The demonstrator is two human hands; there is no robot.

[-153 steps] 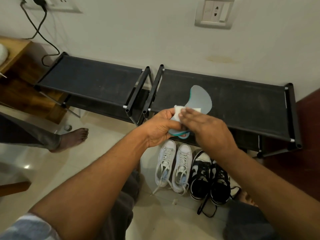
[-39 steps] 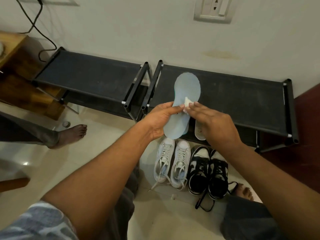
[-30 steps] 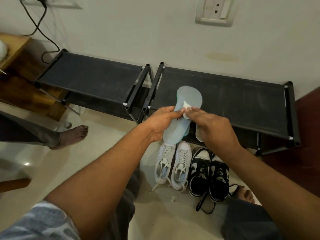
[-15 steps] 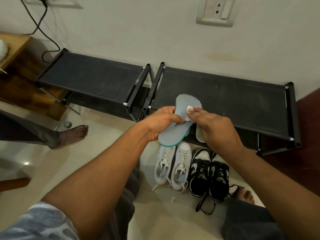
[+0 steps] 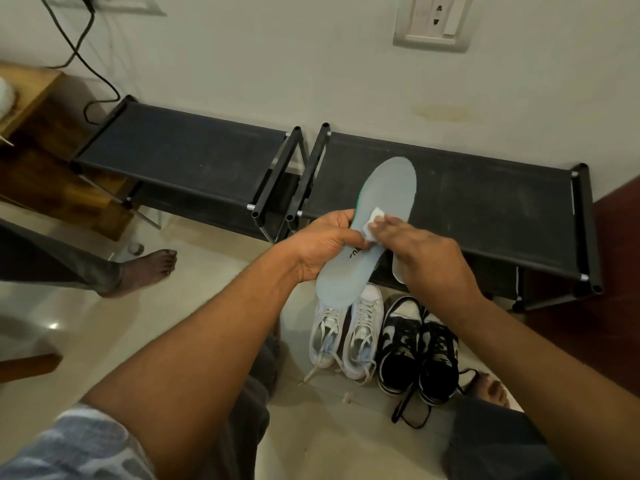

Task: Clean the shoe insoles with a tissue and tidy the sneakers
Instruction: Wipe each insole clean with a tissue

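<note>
Black fabric covers the top shelves of two low shoe racks that stand side by side against a pale wall: the left rack and the right rack, their metal end frames nearly touching. A wooden cabinet sits past the left rack's far end. A cream tiled floor runs in front of both.

On the floor, just before the front edge of the right rack near its left corner, two pairs stand toes to the rack. The white sneakers are on the left and the black-and-white sneakers touch them on the right, laces trailing. Any brand marks on them are too small to read.

A pale blue-grey insole with a green rim is held in the air over the front-left corner of the right rack's top shelf, toe towards the wall. The left hand grips its heel half, fingers curled round the left edge and thumb across the top. The right hand pinches a small wad of white tissue and presses it onto the insole's middle. A second, whitish insole shows partly below the right hand.

Short dark lettering is printed on the held insole beside the left thumb, which covers part of it, so it cannot be read whole. A white wall socket sits high on the wall.
</note>
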